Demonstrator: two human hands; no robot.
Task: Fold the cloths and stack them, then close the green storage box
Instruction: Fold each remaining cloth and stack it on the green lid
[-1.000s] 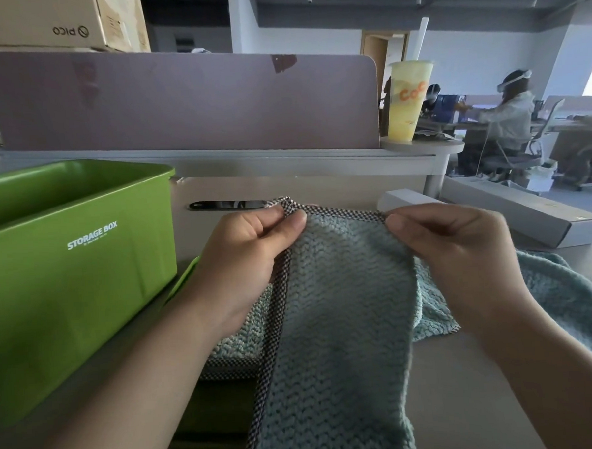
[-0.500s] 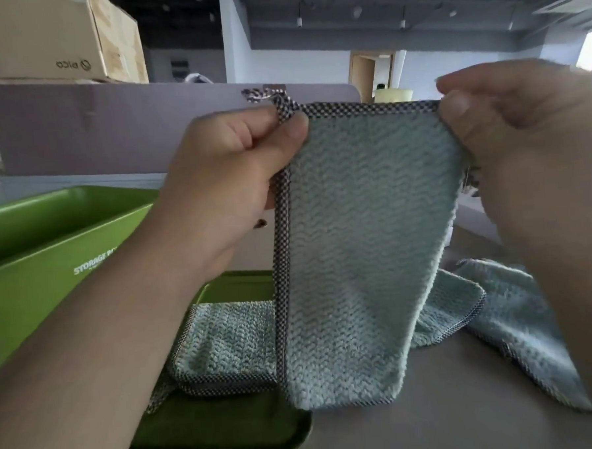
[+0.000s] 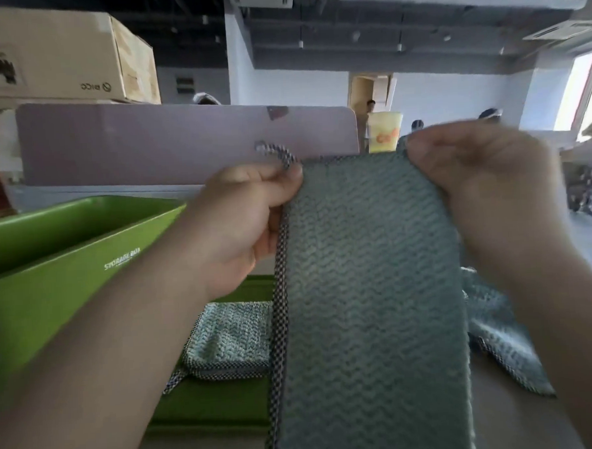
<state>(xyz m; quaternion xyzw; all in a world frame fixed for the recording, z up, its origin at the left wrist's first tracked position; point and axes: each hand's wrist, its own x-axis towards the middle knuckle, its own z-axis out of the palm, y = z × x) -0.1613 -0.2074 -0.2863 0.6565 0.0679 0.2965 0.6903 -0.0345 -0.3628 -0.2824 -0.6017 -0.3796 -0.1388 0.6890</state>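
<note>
I am holding one blue-green cloth [image 3: 370, 289] up in front of me by its top edge, so that it is hanging down as a long narrow strip, apparently already doubled lengthwise; my left hand [image 3: 249, 220] is pinching the top left corner between thumb and curled fingers, just below the checkered hanging loop [image 3: 273, 151]; my right hand [image 3: 473, 167] is gripping the top right corner with its fingers curled over the edge, though it is blurred and I cannot tell exactly how they are lying; both hands are raised well above the surface [image 3: 511, 426], and the lower end of the cloth is running out of view at the bottom; to my left the green storage box [image 3: 51, 288] is standing open, and the part of its inside that I can see is showing no cloth, its floor being hidden; a flat green piece that I am taking for the lid [image 3: 208, 400] is lying just beside the box, and one folded cloth [image 3: 232, 341] is resting on it, partly hidden behind the strip; on the right another cloth [image 3: 499, 344] is lying loose and unfolded on the surface; so I am judging the task as partway through: one cloth is looking finished, one is part-folded in my hands and needing its cross folds before going onto the stack, at least one more is waiting untouched, and the lid is not yet on the box; behind all this a mauve divider panel [image 3: 180, 144], a cardboard carton [image 3: 56, 55] and a yellow drink cup [image 3: 384, 134] are standing
</note>
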